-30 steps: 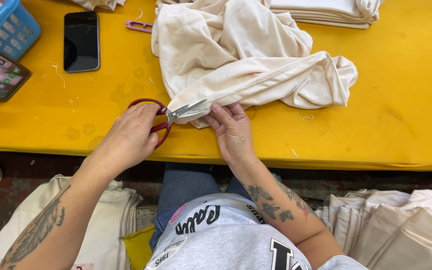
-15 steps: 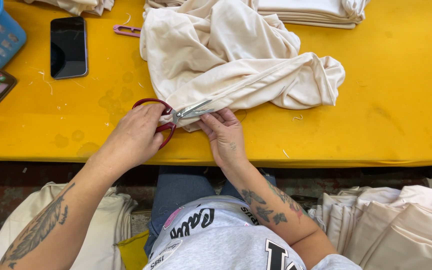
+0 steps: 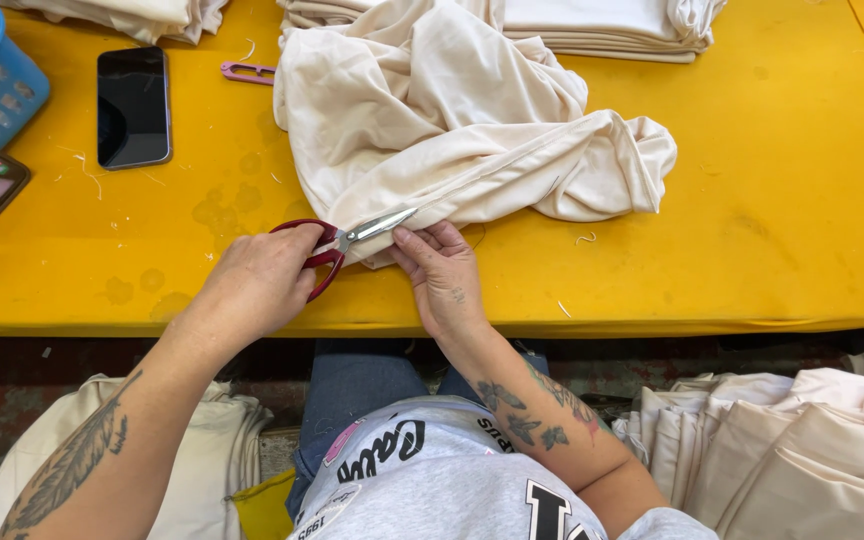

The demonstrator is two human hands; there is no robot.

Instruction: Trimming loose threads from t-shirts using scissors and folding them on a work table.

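**Trimming at the garment's edge**

A yellow table is spread with a crumpled cream garment, its folded edge lying near the front. Trimming along that edge appears to be in hand; steady alignment of blade and fabric is called for next. The edge is pinned flat by the right hand, fingers pressed together. Red-handled scissors are gripped by the closed left hand, blades nearly shut at the fabric.
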